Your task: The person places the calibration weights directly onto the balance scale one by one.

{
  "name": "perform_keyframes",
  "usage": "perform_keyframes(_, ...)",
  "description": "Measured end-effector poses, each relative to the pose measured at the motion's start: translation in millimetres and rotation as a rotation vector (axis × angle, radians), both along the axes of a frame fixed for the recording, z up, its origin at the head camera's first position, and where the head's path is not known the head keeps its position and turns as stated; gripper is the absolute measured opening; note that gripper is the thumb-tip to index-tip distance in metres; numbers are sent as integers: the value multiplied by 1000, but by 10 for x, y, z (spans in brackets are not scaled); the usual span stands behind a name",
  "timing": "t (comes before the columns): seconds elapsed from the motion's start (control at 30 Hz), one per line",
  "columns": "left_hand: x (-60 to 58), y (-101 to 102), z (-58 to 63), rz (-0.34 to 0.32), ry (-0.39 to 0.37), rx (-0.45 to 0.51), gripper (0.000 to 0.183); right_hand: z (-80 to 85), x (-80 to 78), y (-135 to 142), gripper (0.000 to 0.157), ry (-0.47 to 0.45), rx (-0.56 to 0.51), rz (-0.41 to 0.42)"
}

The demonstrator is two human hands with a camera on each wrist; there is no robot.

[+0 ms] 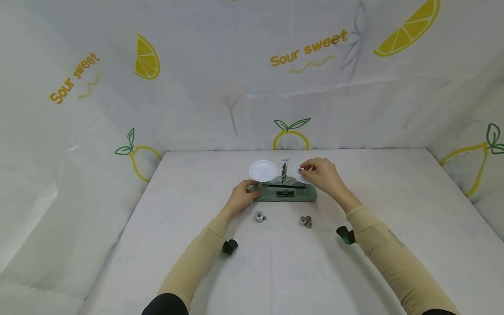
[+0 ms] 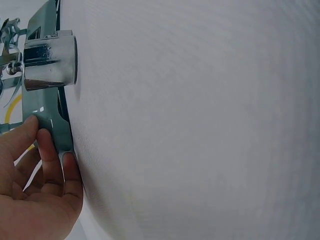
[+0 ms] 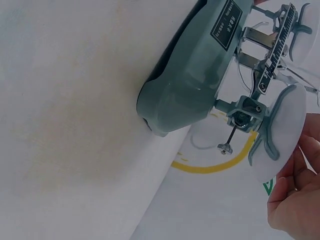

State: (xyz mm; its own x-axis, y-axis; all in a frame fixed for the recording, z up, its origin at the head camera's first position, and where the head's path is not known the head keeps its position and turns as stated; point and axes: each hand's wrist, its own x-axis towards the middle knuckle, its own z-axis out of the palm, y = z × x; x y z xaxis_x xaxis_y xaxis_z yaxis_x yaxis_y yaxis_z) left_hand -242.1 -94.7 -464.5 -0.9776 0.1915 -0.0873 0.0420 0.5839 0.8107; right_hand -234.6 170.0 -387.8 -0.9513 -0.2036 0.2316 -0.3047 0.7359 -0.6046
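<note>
A green balance scale (image 1: 269,194) with two white pans stands toward the back of the table. My left hand (image 1: 241,195) grips the left end of its base, the thumb on the front face and the fingers curled at the end, as the left wrist view shows. Over the right pan (image 1: 296,176), my right hand (image 1: 326,175) pinches a small metal weight (image 1: 299,169) between thumb and fingertips. In the right wrist view this pan hides the weight and part of the fingers. The left pan (image 1: 263,170) bears nothing.
In front of the scale's left end, a larger silver weight (image 1: 258,216) stands beside a tiny one (image 1: 265,218). A cluster of several small weights (image 1: 302,221) sits in front of the right end. A lemon-printed white sheet (image 1: 212,109) hangs behind the table.
</note>
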Motion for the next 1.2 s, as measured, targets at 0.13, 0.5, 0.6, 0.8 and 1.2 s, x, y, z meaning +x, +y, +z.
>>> perform_keyframes(0.13,-5,-1,0,-3,12,-3,44,19,25,7,24,24,-6,1)
perform_keyframes(0.5,-8,4,-5,-13,2,21,43,49,235,55,26,126,-75,17)
perform_keyframes(0.6,-8,-2,-9,-13,4,16,43,32,313,84,25,100,-87,44)
perform_keyframes(0.8,1,-37,-20,-2,12,8,43,-51,440,112,26,17,-120,115)
perform_keyframes(1.2,-16,-3,-2,-2,18,5,42,-259,561,179,21,-205,-115,218)
